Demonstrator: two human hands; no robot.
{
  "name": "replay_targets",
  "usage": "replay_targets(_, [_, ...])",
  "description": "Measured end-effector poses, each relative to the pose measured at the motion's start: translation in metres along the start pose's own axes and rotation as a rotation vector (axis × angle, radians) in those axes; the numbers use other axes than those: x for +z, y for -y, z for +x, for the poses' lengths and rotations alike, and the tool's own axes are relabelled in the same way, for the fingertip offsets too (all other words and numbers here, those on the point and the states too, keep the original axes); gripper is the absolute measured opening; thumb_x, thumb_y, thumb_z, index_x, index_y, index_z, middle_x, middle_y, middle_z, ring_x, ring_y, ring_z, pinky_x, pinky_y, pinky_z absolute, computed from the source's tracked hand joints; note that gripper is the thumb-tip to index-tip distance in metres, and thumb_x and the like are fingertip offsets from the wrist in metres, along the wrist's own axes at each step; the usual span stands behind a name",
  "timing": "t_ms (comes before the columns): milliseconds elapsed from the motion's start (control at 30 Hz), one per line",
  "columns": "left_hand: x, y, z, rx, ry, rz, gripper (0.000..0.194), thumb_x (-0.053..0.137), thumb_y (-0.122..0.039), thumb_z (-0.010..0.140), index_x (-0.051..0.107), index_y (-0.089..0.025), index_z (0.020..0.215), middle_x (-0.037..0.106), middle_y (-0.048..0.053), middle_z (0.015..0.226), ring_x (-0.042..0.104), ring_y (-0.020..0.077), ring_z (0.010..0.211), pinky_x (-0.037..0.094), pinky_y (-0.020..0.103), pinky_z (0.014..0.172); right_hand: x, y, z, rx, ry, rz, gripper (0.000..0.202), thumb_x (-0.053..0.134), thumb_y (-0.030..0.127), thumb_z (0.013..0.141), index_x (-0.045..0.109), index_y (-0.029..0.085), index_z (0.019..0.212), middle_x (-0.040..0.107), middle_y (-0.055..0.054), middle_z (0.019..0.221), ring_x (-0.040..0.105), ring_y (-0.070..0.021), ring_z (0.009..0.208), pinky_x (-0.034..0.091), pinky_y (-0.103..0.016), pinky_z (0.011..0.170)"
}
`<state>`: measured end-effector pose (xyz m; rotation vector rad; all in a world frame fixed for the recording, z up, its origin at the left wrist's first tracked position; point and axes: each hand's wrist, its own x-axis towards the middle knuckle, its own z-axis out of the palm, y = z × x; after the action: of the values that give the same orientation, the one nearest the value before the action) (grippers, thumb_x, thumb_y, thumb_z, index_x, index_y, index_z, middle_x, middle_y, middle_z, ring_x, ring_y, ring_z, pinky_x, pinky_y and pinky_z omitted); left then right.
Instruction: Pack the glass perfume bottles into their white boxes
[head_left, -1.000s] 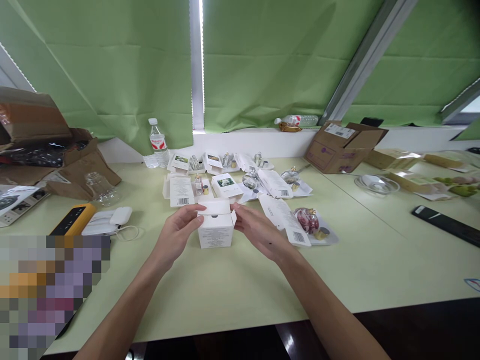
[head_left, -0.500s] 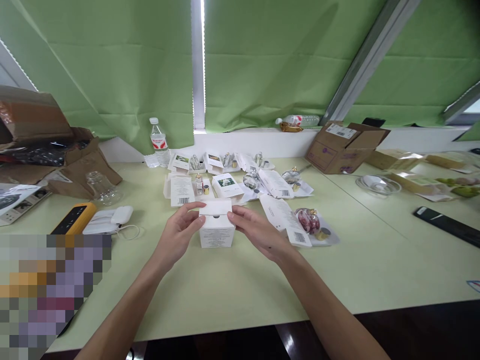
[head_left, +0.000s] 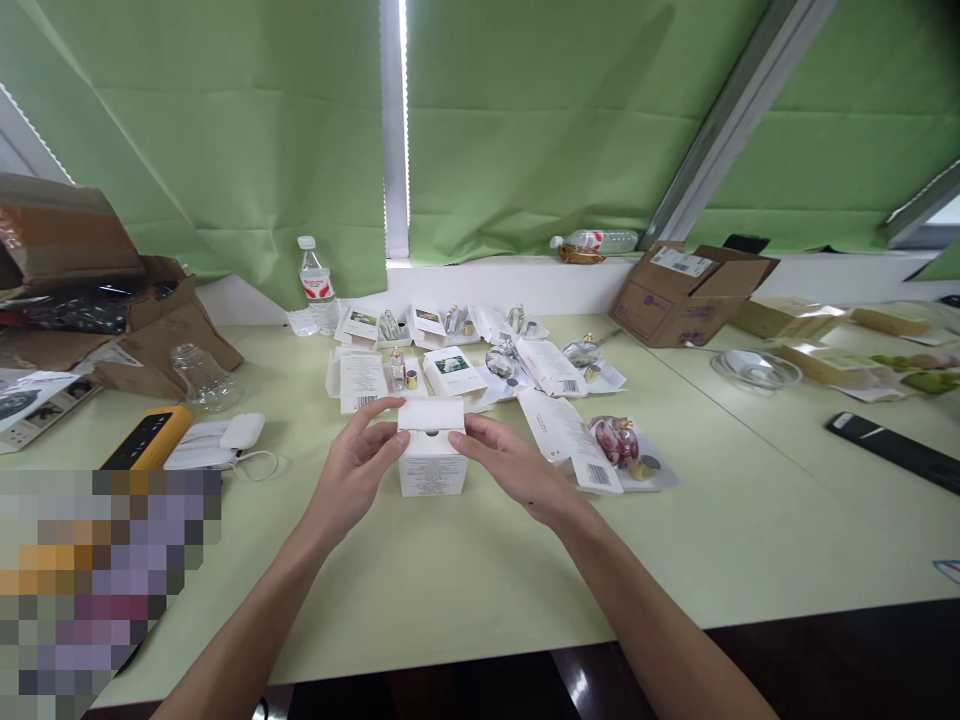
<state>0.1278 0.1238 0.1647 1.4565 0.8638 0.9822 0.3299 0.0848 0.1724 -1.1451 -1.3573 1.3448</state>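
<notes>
A small white carton (head_left: 433,474) with fine print on its near side stands upright on the table, its top flap (head_left: 430,414) raised at the back. My left hand (head_left: 358,452) grips the carton's left upper edge between thumb and fingers. On the opposite side my right hand (head_left: 504,458) holds the right edge, its thumb lying on the carton's top. What is inside the carton cannot be seen. Just beyond my hands lie opened white boxes with glass bottles; the nearest is a red-patterned bottle (head_left: 615,441) beside a gold cap (head_left: 645,467).
A water bottle (head_left: 316,290) stands at the back left, near a yellow power strip (head_left: 161,435) and a white charger (head_left: 244,430). A brown cardboard box (head_left: 679,295) sits at the back right. A black flat object (head_left: 892,450) lies at the right.
My right thumb has shifted slightly left onto the carton's top. The carton and my left hand have barely moved.
</notes>
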Motion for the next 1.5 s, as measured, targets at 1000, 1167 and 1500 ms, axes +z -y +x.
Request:
replay_targets(1000, [-0.002,0.01,0.003,0.137,-0.033,0.512,0.04,0.07,-0.049,0.077,0.067,-0.025,0.108,0.07,0.002,0.089,0.059,0.0167,0.067,0.047,0.028,0.061,-0.016,0.001,-0.004,-0.043,-0.042,-0.462,0.042,0.068,0.051,0.079,0.063,0.024,0.111,0.065,-0.007,0.105,0.059,-0.0172,0.068,0.043,-0.03,0.057])
replay_targets(1167, [0.004,0.015,0.007,0.074,-0.001,0.387,0.048,0.066,-0.052,0.079,0.061,-0.024,0.117,0.069,0.003,0.088,0.056,0.0128,0.052,0.044,0.025,0.045,-0.013,-0.009,0.003,-0.092,-0.083,-0.434,0.029,0.063,0.042,0.084,0.061,0.022,0.106,0.065,-0.006,0.103,0.062,-0.0144,0.06,0.045,-0.029,0.056])
replay_targets(1500, [0.011,0.021,0.05,0.114,0.11,0.461,0.047,0.063,-0.053,0.08,0.057,-0.022,0.114,0.067,0.005,0.1,0.055,0.0107,0.052,0.042,0.021,0.039,-0.026,-0.019,0.018,-0.124,-0.25,-0.508,0.037,0.06,0.038,0.086,0.057,0.022,0.12,0.066,-0.007,0.109,0.062,-0.0129,0.06,0.049,-0.029,0.059])
